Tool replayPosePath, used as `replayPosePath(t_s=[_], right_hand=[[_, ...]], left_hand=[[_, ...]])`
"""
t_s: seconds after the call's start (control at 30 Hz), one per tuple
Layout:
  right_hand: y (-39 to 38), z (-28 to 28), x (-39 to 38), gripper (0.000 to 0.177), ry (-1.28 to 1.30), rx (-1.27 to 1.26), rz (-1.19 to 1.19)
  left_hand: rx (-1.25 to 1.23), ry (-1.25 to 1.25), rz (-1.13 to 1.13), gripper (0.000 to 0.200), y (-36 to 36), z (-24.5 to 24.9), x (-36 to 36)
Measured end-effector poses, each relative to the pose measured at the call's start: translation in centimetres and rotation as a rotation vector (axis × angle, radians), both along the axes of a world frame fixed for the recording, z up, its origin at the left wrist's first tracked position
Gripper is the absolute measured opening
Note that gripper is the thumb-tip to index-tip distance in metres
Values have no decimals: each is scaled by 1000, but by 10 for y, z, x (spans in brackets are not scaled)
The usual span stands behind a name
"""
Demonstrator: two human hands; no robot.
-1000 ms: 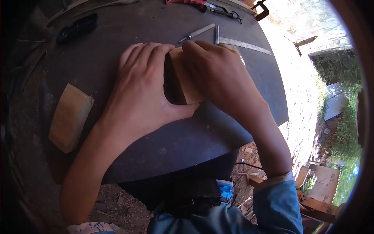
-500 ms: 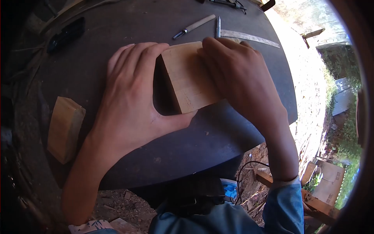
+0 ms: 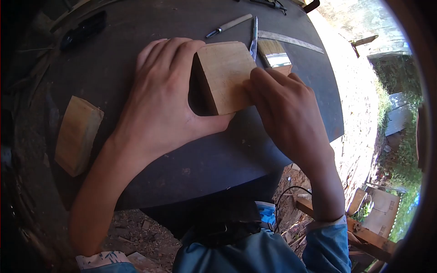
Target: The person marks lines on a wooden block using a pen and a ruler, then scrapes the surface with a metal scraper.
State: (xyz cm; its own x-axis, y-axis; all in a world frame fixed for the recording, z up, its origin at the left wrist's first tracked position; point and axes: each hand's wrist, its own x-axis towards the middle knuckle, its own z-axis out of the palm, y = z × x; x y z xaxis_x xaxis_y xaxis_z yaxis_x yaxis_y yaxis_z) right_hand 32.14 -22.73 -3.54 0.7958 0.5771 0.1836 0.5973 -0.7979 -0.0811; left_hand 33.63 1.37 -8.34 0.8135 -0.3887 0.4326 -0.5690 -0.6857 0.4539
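A pale wooden block (image 3: 226, 77) is tilted above the dark tabletop. My left hand (image 3: 165, 91) clasps it from the left, with the fingers at its far edge and the thumb along its near edge. At the block's right edge, my right hand (image 3: 287, 102) has its fingers curled together and touching the wood; whatever they may hold is hidden. Just beyond that hand lies a flat paintbrush (image 3: 274, 55) with a metal band. A second wooden block (image 3: 78, 135) rests on the table left of my left forearm.
Behind the block lie a wooden-handled gouge (image 3: 230, 25), a slim metal pointed tool (image 3: 254, 36) and a metal ruler (image 3: 291, 40). A dark object (image 3: 83, 34) sits at the far left of the tabletop (image 3: 182, 182). Wooden beams (image 3: 368, 239) stand at lower right.
My right hand has slid from over the block's top face down to its right edge, uncovering more wood and the paintbrush. My left hand and the block have shifted slightly away from me.
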Motion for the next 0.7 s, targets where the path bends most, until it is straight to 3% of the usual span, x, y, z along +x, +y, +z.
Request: replayPosePath(t_s=[0.1, 0.23, 0.27, 0.37, 0.5, 0.63, 0.7], right_hand=[[3, -22, 61, 17, -152, 50, 15], [-2, -5, -10, 19, -38, 13, -27], [-2, 0, -4, 20, 38, 3, -61], [2, -19, 69, 16, -153, 15, -5], [0, -5, 2, 12, -23, 44, -62], [4, -18, 60, 6, -177, 80, 43], [6, -12, 44, 13, -97, 27, -5]], left_hand=[[19, -15, 3, 95, -6, -4, 0], [-12, -33, 5, 97, -3, -5, 0], [-18, -27, 1, 97, -3, -5, 0], [20, -50, 20, 97, -4, -7, 0], [-16, -18, -20, 97, 0, -4, 4], [-14, -17, -29, 98, -3, -6, 1], [-10, -13, -16, 98, -3, -6, 0]])
